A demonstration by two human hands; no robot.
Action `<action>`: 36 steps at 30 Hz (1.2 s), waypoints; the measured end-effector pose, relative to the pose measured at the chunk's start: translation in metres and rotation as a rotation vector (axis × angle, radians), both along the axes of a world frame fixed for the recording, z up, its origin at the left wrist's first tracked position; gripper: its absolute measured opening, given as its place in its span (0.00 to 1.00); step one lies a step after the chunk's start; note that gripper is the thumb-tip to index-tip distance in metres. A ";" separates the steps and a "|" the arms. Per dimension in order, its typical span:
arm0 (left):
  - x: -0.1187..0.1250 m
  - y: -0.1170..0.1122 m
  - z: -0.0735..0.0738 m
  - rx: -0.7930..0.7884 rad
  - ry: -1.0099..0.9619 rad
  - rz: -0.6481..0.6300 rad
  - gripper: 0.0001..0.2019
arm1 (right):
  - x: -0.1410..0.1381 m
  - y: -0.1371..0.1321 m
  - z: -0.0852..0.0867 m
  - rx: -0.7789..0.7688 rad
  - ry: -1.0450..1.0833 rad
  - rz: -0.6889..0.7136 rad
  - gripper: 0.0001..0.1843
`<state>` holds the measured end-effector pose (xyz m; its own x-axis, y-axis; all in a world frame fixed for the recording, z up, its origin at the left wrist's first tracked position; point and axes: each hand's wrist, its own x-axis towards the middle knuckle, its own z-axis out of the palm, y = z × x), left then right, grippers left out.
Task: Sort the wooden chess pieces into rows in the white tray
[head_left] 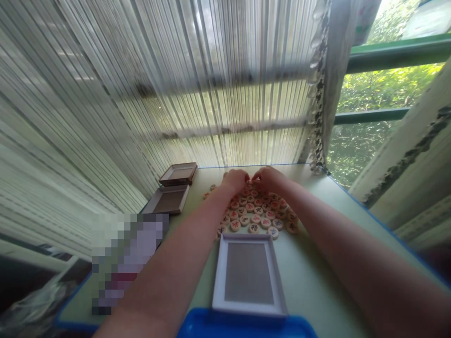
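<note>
Several round wooden game pieces (256,212) with red or dark characters lie bunched on the pale green table (310,277). Both my arms reach forward to the far edge of the bunch. My left hand (235,180) rests curled on the pieces there. My right hand (268,177) is beside it, fingers bent down, the two hands almost touching over one piece (249,181). What each hand's fingers hold is hidden.
A white-framed tray (248,274) lies just in front of the pieces, above a blue tray edge (246,326). Two brown box halves (179,172) (168,198) sit at the left. A few loose pieces (210,190) lie left of the bunch. Curtains and a window stand behind.
</note>
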<state>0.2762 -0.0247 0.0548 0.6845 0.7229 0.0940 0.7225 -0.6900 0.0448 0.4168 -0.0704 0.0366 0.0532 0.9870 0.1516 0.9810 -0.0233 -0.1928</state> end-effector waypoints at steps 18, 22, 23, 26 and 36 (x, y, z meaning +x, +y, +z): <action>-0.002 0.012 -0.002 -0.120 -0.117 -0.029 0.16 | -0.008 -0.002 0.001 0.011 -0.099 0.063 0.22; -0.003 0.010 0.002 -0.151 -0.115 -0.001 0.15 | -0.011 -0.002 0.002 -0.010 -0.133 0.052 0.17; -0.003 0.010 0.003 -0.159 -0.112 0.008 0.14 | -0.012 -0.003 0.003 -0.007 -0.140 0.053 0.17; -0.003 0.008 0.006 -0.187 -0.123 0.030 0.13 | -0.013 -0.003 0.002 0.007 -0.140 0.057 0.16; -0.005 0.018 -0.001 -0.175 -0.157 0.027 0.16 | -0.012 0.002 0.000 0.014 -0.167 0.071 0.18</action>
<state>0.2714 -0.0067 0.0541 0.6516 0.7553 0.0696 0.7152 -0.6424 0.2754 0.4048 -0.0687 0.0364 -0.0435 0.9851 0.1664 0.9984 0.0487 -0.0273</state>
